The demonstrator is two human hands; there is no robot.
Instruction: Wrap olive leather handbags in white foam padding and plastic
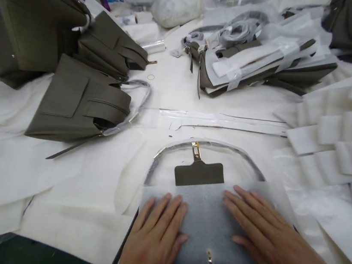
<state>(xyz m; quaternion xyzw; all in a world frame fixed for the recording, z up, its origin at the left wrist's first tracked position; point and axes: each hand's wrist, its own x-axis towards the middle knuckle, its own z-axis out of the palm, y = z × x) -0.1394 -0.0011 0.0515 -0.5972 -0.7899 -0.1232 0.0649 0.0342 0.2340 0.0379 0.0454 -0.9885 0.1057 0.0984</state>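
Note:
A handbag lies flat at the near edge of the table, its front covered by a thin translucent sheet of tissue paper (199,221). My left hand (157,238) rests flat on the left part of the sheet, fingers stretched out. On the right part lies my right hand (263,234), also flat with fingers extended. Beyond the sheet shows the bag's dark olive flap tab (201,174) with a gold clasp plate (196,151). A wrapped handle (213,144) arches around it. Near my body, a small gold turn-lock (210,258) pokes through the sheet.
Finished-looking olive handbags (67,96) stand to the left. At the back lie bag parts with taped white paper (252,68) and a plastic bag of white stuffing (178,4). Folded white paper strips (342,123) are piled on the right. White paper covers the table (86,224).

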